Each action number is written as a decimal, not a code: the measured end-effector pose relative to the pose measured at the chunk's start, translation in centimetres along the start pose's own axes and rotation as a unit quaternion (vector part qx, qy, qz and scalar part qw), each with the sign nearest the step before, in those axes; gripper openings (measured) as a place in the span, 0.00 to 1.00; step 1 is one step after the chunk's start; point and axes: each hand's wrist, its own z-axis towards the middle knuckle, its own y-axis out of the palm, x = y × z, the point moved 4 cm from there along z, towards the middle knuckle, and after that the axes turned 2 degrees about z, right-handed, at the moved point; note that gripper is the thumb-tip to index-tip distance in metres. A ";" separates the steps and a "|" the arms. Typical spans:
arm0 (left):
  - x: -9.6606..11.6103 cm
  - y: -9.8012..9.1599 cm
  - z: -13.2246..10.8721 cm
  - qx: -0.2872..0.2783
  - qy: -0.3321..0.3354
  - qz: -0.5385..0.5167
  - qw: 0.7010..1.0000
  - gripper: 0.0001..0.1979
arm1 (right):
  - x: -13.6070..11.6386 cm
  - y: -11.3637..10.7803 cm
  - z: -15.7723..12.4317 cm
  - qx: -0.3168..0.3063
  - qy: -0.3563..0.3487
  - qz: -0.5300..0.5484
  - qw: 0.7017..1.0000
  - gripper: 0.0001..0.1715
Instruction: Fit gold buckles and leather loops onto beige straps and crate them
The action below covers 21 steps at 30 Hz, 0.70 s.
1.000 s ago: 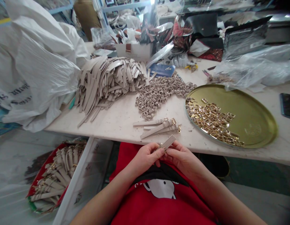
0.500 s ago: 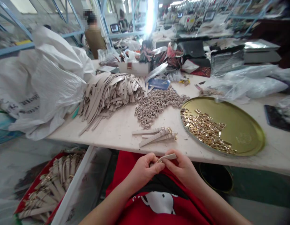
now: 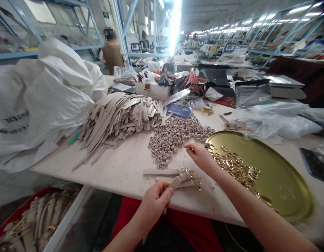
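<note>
My left hand (image 3: 156, 198) is closed round a beige leather strap (image 3: 177, 180) at the table's near edge; the strap's upper part sticks out past the thumb. Just behind it lie several finished-looking straps (image 3: 160, 172) with gold buckles (image 3: 198, 182). My right hand (image 3: 200, 155) hovers at the right border of a heap of small beige strap loops (image 3: 164, 148). Its fingers are curled close together, and anything between their tips is too small to make out. Beside that forearm, gold buckles (image 3: 230, 162) lie on a round gold tray (image 3: 285, 168).
A large pile of plain strips (image 3: 120, 119) lies left of the loops, beside a white sack (image 3: 59, 80). Below left, a red bin (image 3: 9, 213) holds buckled straps. A blue card (image 3: 180, 110), plastic bags (image 3: 285, 115) and a phone (image 3: 315, 162) are on the table. A person (image 3: 112, 52) sits far behind.
My hands have parted. The right one let go of the strap and moved up to the loop heap; the left one keeps the strap, now raised to the table edge. The view has tilted up.
</note>
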 end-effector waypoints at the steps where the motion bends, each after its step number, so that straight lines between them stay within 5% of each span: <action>1: -0.1 -0.3 0.5 0.005 -0.004 -0.006 1.000 0.13 | 0.8 0.8 1.5 -0.005 -0.004 -0.024 1.000 0.10; 6: -0.2 -1.3 2.2 0.021 -0.023 -0.012 0.999 0.14 | 2.2 2.8 4.6 -0.029 -0.012 -0.046 0.998 0.05; 9: 0.4 -1.6 2.7 0.048 -0.021 -0.006 0.999 0.14 | 1.2 1.8 2.7 -0.046 0.038 0.102 0.993 0.06; 11: 1.1 -1.6 2.7 0.071 -0.006 0.001 0.997 0.14 | -0.2 1.3 0.1 -0.101 0.113 0.294 0.944 0.11; 13: 1.8 -1.2 2.5 0.090 0.020 0.017 0.996 0.13 | -2.4 1.0 -2.8 -0.157 0.172 0.453 0.860 0.15; 16: 2.6 -0.3 1.4 0.095 0.055 0.061 0.992 0.12 | -4.6 0.8 -6.7 -0.158 0.233 0.572 0.770 0.17; 21: 2.3 1.0 -1.1 0.083 0.066 0.097 0.990 0.11 | -5.2 1.0 -10.0 -0.089 0.220 0.564 0.791 0.16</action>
